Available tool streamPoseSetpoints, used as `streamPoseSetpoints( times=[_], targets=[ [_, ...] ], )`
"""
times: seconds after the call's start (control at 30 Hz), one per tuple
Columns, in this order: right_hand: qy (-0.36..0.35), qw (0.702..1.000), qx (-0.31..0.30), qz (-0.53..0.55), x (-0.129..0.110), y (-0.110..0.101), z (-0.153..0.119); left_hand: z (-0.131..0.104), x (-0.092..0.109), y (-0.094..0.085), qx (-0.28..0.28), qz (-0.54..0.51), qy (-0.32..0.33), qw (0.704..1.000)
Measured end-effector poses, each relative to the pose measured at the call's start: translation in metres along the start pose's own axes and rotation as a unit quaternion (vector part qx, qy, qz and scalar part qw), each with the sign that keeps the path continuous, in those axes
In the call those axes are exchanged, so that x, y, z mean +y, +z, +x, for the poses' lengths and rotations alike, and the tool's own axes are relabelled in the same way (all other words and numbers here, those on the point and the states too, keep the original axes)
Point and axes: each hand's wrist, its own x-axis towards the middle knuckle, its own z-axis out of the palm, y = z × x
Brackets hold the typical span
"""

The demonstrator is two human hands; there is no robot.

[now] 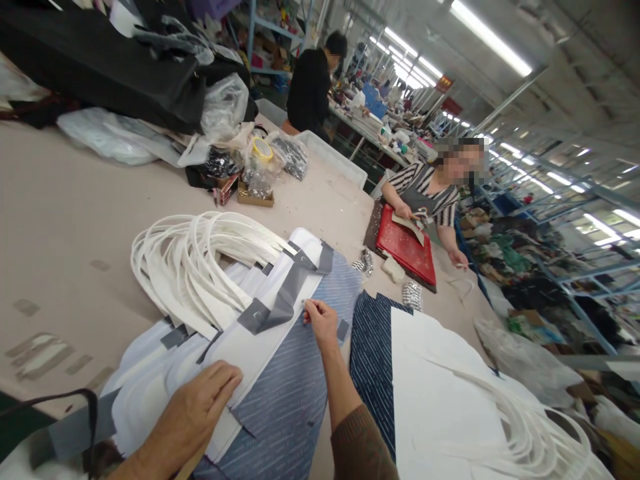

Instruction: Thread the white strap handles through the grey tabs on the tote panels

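My left hand (205, 403) rests on the near end of a white panel (275, 297), fingers closed around its lower part. Further along the panel's right edge, my right hand (323, 323) is pinched; what sits between its fingertips is too small to make out. Blue-grey fabric with white stripes (285, 400) lies along that edge, under my right hand. Grey strips (290, 293) cross the panel. To the left, a stack of similar white pieces (145, 367) carries looped white straps (195, 260).
On the right lies another pile, with dark blue striped fabric (373, 367), a white sheet (435, 393) and white straps (530, 427). Across the table a co-worker (430, 180) handles pieces over a red board (406, 247). Plastic bags and a yellow tape roll (262, 149) stand at the back.
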Motion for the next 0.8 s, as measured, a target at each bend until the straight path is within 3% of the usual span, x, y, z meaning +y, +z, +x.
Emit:
streamPoseSetpoints(
  times=[0.23, 0.4, 0.53, 0.6, 0.67, 0.73, 0.8],
  targets=[
    [0.021, 0.997, -0.019, -0.076, 0.007, 0.012, 0.019, -0.004, -0.008, 0.004, -0.030, -0.030, -0.059, 0.997],
    [0.065, 0.989, -0.002, -0.135, 0.013, -0.007, 0.029, -0.005, -0.013, 0.007, -0.047, -0.063, -0.093, 0.993],
    [0.019, 0.983, 0.056, -0.174, -0.001, -0.012, 0.017, -0.002, -0.004, -0.002, -0.050, -0.079, -0.103, 0.990],
    [-0.056, 0.980, 0.061, -0.180, -0.016, 0.006, 0.001, 0.000, 0.006, -0.006, -0.059, -0.086, -0.106, 0.989],
    [-0.180, 0.960, 0.007, -0.214, -0.033, 0.038, -0.017, 0.003, 0.018, -0.007, -0.039, -0.076, -0.129, 0.988],
    [-0.297, 0.910, -0.049, -0.286, -0.046, 0.075, -0.034, 0.013, 0.028, -0.008, 0.027, -0.044, -0.183, 0.982],
    [-0.344, 0.866, -0.056, -0.359, -0.050, 0.105, -0.046, 0.034, 0.036, -0.010, 0.124, -0.008, -0.250, 0.960]
  ],
)
